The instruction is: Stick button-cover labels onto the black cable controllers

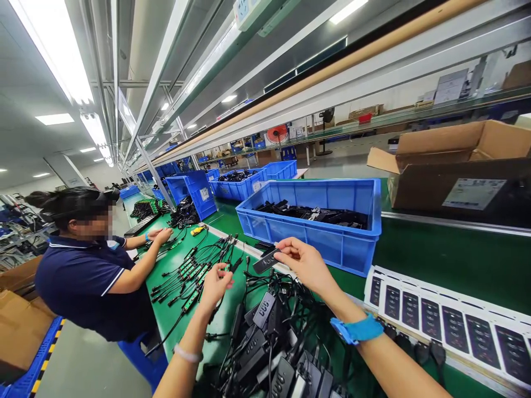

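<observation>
My right hand [305, 264] pinches a flat black plastic cover [265, 262] with several small openings, holding it above the near side of the bench. To its left, my left hand [216, 284] has its fingers curled and pressed together; a dark piece shows by the fingertips, but what they hold I cannot make out. Below both hands lies a heap of black plastic cases with cables [259, 331]. Left of my left hand, several green circuit boards with black leads [193, 296] are spread on the green bench top [172, 318].
A blue bin [309, 235] of black parts stands beyond my right hand. White trays of black panels [431, 320] lie at the right, below a cardboard box [460, 177]. A co-worker [91, 271] works at the bench on the left. Metal rails [332, 99] cross overhead.
</observation>
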Available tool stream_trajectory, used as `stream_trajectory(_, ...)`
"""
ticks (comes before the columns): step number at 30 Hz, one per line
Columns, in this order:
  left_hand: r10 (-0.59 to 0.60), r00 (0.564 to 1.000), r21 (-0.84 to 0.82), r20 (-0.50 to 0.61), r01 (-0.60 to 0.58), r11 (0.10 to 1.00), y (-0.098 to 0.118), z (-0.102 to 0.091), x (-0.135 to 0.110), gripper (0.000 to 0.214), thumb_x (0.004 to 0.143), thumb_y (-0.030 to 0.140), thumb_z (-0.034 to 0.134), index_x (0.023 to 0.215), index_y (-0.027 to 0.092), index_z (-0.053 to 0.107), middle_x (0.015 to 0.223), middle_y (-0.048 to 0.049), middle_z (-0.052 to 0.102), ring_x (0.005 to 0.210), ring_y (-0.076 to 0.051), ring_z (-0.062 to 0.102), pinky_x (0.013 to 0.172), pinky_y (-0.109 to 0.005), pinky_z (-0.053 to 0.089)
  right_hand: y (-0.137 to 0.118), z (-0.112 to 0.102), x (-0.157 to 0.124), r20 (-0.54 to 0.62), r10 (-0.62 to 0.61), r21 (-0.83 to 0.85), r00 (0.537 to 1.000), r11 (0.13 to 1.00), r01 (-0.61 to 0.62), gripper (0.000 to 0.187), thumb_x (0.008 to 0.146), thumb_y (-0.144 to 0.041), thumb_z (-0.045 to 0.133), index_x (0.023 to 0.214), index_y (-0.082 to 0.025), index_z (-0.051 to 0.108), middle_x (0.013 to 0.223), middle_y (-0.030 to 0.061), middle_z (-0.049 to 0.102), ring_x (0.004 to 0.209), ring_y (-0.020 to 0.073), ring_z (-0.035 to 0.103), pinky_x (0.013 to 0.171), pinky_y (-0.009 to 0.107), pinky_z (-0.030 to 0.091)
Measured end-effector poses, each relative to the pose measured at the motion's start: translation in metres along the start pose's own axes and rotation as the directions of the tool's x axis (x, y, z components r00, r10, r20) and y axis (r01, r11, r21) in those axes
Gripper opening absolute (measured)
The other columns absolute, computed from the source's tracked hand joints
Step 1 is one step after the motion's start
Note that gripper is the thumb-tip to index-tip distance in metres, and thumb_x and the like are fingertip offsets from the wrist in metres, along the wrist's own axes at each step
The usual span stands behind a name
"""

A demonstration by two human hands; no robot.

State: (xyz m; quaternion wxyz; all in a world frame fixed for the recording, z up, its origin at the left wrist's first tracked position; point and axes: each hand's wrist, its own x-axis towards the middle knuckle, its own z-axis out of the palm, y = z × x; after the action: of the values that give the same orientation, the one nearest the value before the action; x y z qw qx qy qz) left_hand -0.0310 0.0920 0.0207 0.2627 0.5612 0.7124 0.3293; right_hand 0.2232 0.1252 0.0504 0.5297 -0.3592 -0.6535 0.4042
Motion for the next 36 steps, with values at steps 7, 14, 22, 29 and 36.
stream_trajectory(7, -0.03, 0.967, -0.495, 0.254, 0.157, 0.855, 0.009, 0.003, -0.071, 0.041, 0.08, 0.033, 0.07, 0.113, 0.012, 0.058, 0.085, -0.0068, 0.068, 0.076, -0.013, 0.068, 0.078, -0.025, 0.056, -0.023, 0.026, -0.018, 0.166, 0.013, 0.11, 0.986, 0.993, -0.031, 0.023, 0.073, -0.038, 0.064, 0.085, -0.018, 0.067, 0.077, 0.0033, 0.067, 0.073, 0.0188, 0.06, 0.069, 0.03, 0.046)
stream_trajectory(14, 0.026, 0.956, -0.768, 0.291, 0.217, 0.602, 0.033, 0.021, -0.106, 0.073, 0.054, 0.025, 0.089, 0.12, 0.016, 0.058, 0.108, -0.0112, 0.068, 0.084, -0.022, 0.071, 0.068, -0.025, 0.056, -0.017, 0.04, -0.024, 0.247, 0.066, 0.079, 0.967, 0.993, -0.088, 0.02, 0.07, -0.037, 0.066, 0.071, -0.017, 0.064, 0.067, 0.0028, 0.065, 0.061, 0.0162, 0.056, 0.059, 0.027, 0.043)
stream_trajectory(22, 0.103, 0.979, -0.752, 0.177, 0.067, 0.655, 0.035, 0.027, -0.108, 0.065, 0.054, 0.031, 0.089, 0.112, 0.013, 0.066, 0.107, -0.012, 0.07, 0.089, -0.024, 0.069, 0.083, -0.033, 0.053, -0.013, 0.042, -0.025, 0.231, 0.091, 0.055, 0.969, 0.993, -0.107, 0.021, 0.069, -0.039, 0.066, 0.068, -0.018, 0.062, 0.066, 0.0026, 0.063, 0.058, 0.0154, 0.054, 0.056, 0.027, 0.043)
stream_trajectory(29, 0.126, 0.983, -0.69, 0.133, 0.001, 0.724, 0.037, 0.028, -0.114, 0.063, 0.066, 0.049, 0.08, 0.116, 0.012, 0.065, 0.109, -0.0141, 0.069, 0.091, -0.025, 0.069, 0.083, -0.035, 0.055, -0.013, 0.044, -0.027, 0.248, 0.143, 0.115, 0.958, 0.978, -0.175, 0.028, 0.068, -0.042, 0.071, 0.07, -0.017, 0.058, 0.065, 0.0002, 0.059, 0.054, 0.0125, 0.05, 0.051, 0.025, 0.039)
stream_trajectory(36, 0.256, 0.966, -0.462, 0.043, -0.208, 0.862, 0.03, 0.029, -0.115, 0.049, 0.09, 0.05, 0.05, 0.124, 0.014, 0.055, 0.099, -0.0113, 0.071, 0.083, -0.022, 0.07, 0.076, -0.034, 0.058, -0.01, 0.05, -0.033, 0.468, 0.111, 0.242, 0.877, 0.938, -0.248, 0.047, 0.081, -0.063, 0.055, 0.093, -0.018, 0.058, 0.08, 0.0018, 0.059, 0.065, 0.0136, 0.054, 0.055, 0.024, 0.042)
